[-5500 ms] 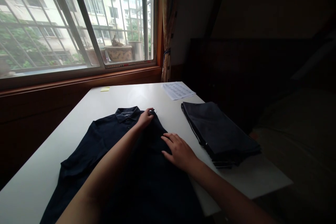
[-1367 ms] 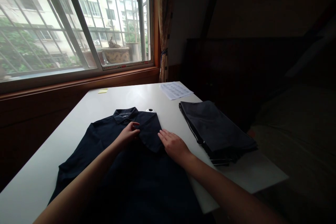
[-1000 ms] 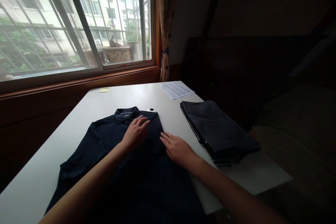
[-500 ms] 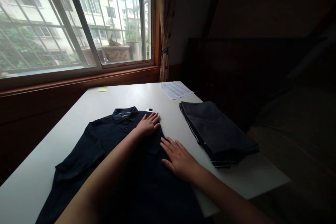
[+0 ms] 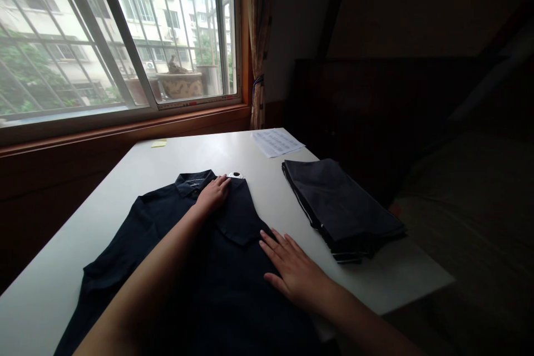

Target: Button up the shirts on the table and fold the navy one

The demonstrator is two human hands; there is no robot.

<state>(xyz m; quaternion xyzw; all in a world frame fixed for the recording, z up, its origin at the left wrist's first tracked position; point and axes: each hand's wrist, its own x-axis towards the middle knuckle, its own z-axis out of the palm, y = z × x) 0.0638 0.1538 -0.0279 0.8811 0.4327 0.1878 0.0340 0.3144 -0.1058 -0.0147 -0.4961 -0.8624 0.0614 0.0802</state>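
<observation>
A dark navy polo shirt (image 5: 175, 245) lies flat on the white table (image 5: 267, 189), collar towards the window, its right side and sleeve folded inward over the body. My left hand (image 5: 213, 193) rests flat and open near the collar, on the shirt's folded shoulder. Lower down, my right hand (image 5: 292, 270) lies flat with spread fingers on the folded right edge of the shirt. Neither hand holds anything.
A stack of folded dark garments (image 5: 340, 208) sits on the table's right side. A printed sheet (image 5: 276, 142) and a yellow sticky note (image 5: 159, 143) lie at the far edge. A small round white object (image 5: 235, 175) peeks out beside the collar. The window is behind.
My left hand has slid a little left and up towards the collar. My right hand has slid down along the folded right edge, nearer to me.
</observation>
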